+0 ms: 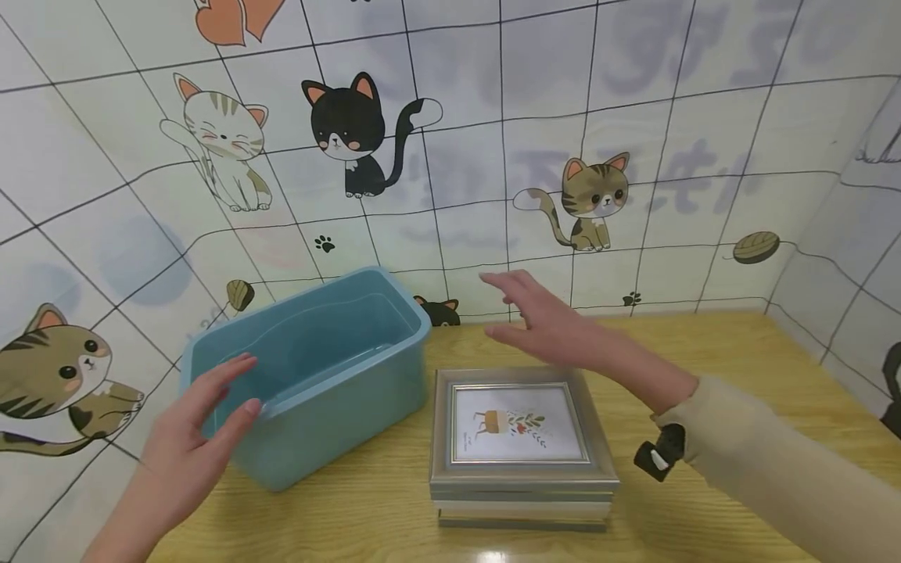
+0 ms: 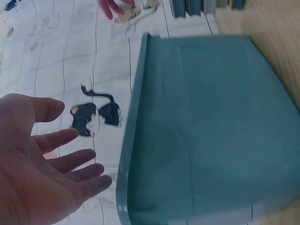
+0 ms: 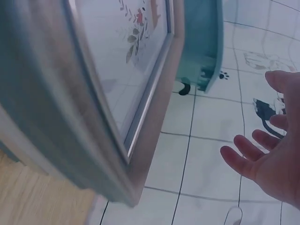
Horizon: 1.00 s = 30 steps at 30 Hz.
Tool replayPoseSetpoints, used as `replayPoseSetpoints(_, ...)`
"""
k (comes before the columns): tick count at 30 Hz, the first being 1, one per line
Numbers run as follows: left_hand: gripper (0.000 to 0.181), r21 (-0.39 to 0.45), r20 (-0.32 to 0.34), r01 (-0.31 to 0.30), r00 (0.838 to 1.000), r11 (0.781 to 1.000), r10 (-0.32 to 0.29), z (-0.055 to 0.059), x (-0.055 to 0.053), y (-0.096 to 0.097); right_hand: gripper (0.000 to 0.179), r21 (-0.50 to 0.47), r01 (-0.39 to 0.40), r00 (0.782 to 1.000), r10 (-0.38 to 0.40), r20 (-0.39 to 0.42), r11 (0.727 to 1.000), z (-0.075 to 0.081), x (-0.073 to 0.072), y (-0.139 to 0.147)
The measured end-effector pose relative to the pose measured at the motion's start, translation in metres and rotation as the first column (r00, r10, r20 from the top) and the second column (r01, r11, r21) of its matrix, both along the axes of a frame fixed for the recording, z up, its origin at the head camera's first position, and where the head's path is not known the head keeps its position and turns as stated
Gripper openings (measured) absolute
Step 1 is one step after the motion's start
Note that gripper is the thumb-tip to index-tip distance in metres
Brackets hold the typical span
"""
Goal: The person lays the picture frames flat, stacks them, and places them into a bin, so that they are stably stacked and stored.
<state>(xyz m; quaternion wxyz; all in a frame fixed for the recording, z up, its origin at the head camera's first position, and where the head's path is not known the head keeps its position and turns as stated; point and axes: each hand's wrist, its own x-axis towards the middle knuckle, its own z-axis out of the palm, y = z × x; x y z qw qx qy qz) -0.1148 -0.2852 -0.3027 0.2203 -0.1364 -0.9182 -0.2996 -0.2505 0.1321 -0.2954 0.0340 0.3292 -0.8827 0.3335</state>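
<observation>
The stack of picture frames (image 1: 522, 475) lies flat on the worktop (image 1: 359, 520), just right of an open blue plastic bin (image 1: 338, 426), the top one face up. Both hands are spread with thumbs apart, holding nothing: the left hand (image 1: 184, 442) is near the bin's left end, the right hand (image 1: 542, 320) in the air by the stack's far edge. The frames look rigid and modest in weight singly, heavier as a pile; their smooth, silvery moulding may be slick, and any glazing would be fragile, so opposite outer edges seem the safest hold, clear of the picture. The bin looks light and slightly flexible, best held by its rim. Tiny print on the top picture (image 1: 517, 422) is too small to read, large faint lettering on the cat-patterned wall covering (image 1: 479, 141) is illegible, and no brand shows.
</observation>
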Motion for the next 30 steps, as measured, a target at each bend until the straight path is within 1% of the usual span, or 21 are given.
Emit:
replayPoseSetpoints(2,0.052,-0.047,0.036,-0.062,0.997,0.997,0.064,0.0,-0.001,-0.014,0.074,0.045,-0.022,1.0,0.023,-0.014,0.999,-0.001,-0.005,-0.014)
replayPoseSetpoints(5,0.053,-0.086,0.071,-0.133,0.988,0.987,0.139,-0.005,-0.004,-0.03,0.073,0.095,-0.053,0.998,0.054,-0.012,0.994,-0.004,-0.011,-0.035)
replayPoseSetpoints(7,0.053,-0.095,0.088,-0.17,0.98,0.981,0.179,-0.011,-0.007,-0.038,0.073,0.122,-0.071,0.997,0.071,0.01,0.99,-0.006,-0.014,-0.048)
replayPoseSetpoints(9,0.056,-0.113,0.113,-0.213,0.968,0.97,0.226,-0.018,-0.009,-0.044,0.072,0.141,-0.09,0.995,0.084,0.045,0.986,-0.007,-0.016,-0.059)
replayPoseSetpoints(11,0.059,-0.118,0.143,-0.238,0.957,0.964,0.254,-0.024,-0.011,-0.049,0.072,0.156,-0.108,0.992,0.095,0.087,0.982,-0.007,-0.018,-0.071)
replayPoseSetpoints(13,0.064,-0.123,0.185,-0.245,0.946,0.962,0.265,-0.029,-0.012,-0.053,0.074,0.168,-0.117,0.989,0.099,0.111,0.979,-0.007,-0.019,-0.082)
replayPoseSetpoints(15,0.068,-0.125,0.228,-0.24,0.937,0.963,0.264,-0.032,-0.014,-0.057,0.076,0.182,-0.124,0.986,0.1,0.133,0.976,-0.009,-0.021,-0.094)
replayPoseSetpoints(17,0.071,-0.117,0.268,-0.232,0.929,0.966,0.256,-0.033,-0.018,-0.057,0.078,0.214,-0.116,0.986,0.087,0.141,0.97,-0.011,-0.023,-0.102)
replayPoseSetpoints(19,0.074,-0.112,0.297,-0.239,0.918,0.965,0.262,-0.034,-0.022,-0.057,0.079,0.237,-0.116,0.984,0.079,0.16,0.965,-0.013,-0.023,-0.108)
replayPoseSetpoints(23,0.076,-0.109,0.321,-0.272,0.901,0.956,0.293,-0.033,-0.028,-0.055,0.08,0.268,-0.112,0.981,0.063,0.184,0.957,-0.014,-0.028,-0.117)
replayPoseSetpoints(27,0.079,-0.118,0.332,-0.283,0.892,0.952,0.306,-0.031,-0.033,-0.054,0.08,0.254,-0.115,0.975,0.059,0.215,0.96,-0.011,-0.035,-0.123)
replayPoseSetpoints(30,0.081,-0.111,0.338,-0.292,0.888,0.95,0.312,-0.032,-0.035,-0.053,0.081,0.248,-0.125,0.964,0.059,0.258,0.961,-0.009,-0.04,-0.126)
